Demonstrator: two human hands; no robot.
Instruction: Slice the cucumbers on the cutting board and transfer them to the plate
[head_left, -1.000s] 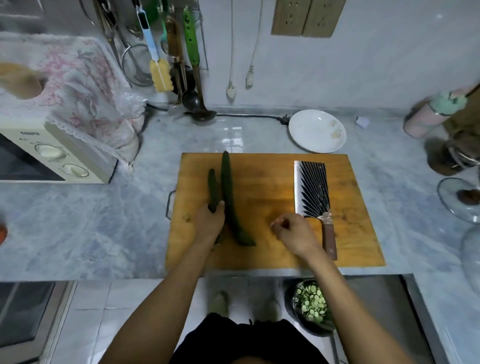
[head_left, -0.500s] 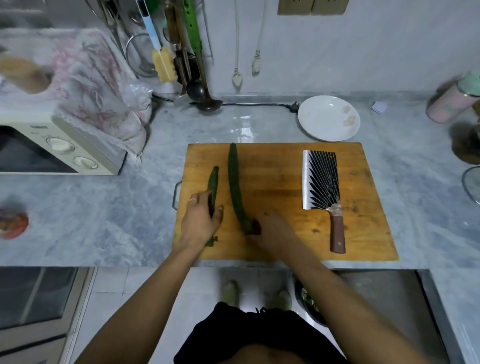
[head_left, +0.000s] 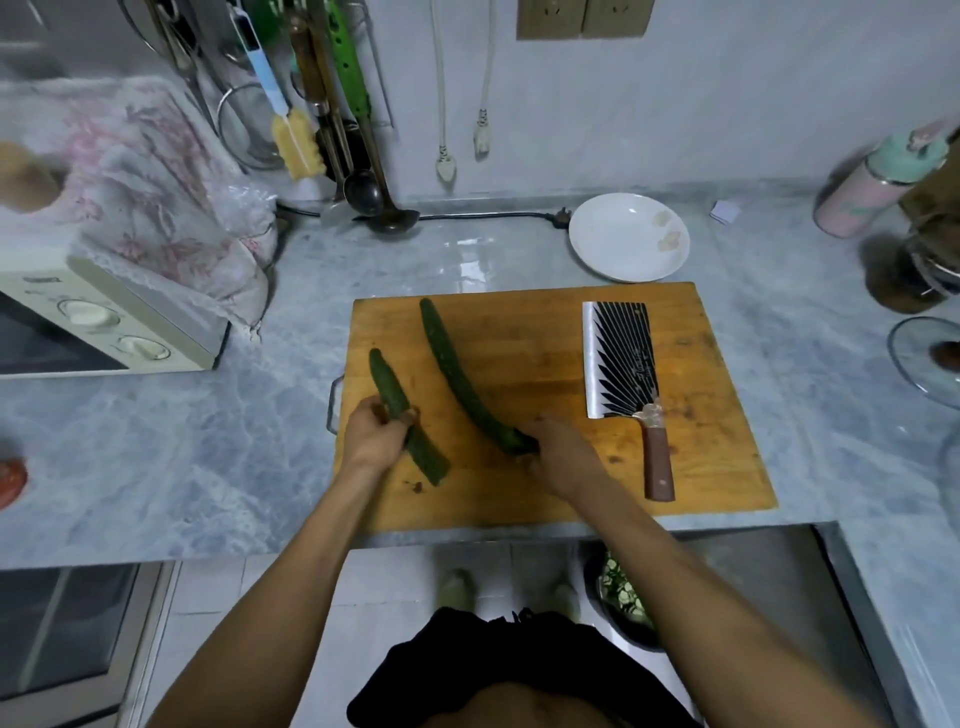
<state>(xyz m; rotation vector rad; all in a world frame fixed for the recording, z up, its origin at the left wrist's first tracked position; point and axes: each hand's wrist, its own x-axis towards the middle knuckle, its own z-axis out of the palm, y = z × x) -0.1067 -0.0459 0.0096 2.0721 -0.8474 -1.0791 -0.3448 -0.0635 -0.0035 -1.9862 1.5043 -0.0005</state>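
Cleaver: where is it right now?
The cleaver lies flat on the right part of the cutting board, handle toward the person, right of the right hand and just in front of the plate.

- Bare wood is left on the rectangular wooden cutting board (head_left: 545, 364) between the long dark green cucumber (head_left: 462, 379) and the steel cleaver with a black fan pattern and brown handle (head_left: 621, 364).
- The board's left part is taken up by the shorter dark green cucumber (head_left: 405, 415), gripped by the left hand (head_left: 374, 436), and by the long cucumber, held at its near end by the right hand (head_left: 561, 452).
- The round white plate (head_left: 628, 236) lies just behind the board's far edge, with a black cable (head_left: 483, 214) running to its left.
- Open grey marble surface (head_left: 810, 364) is seen right of the board, bounded by a glass lid (head_left: 924, 358).
- The left side is closed off by a cream microwave oven (head_left: 104, 322).
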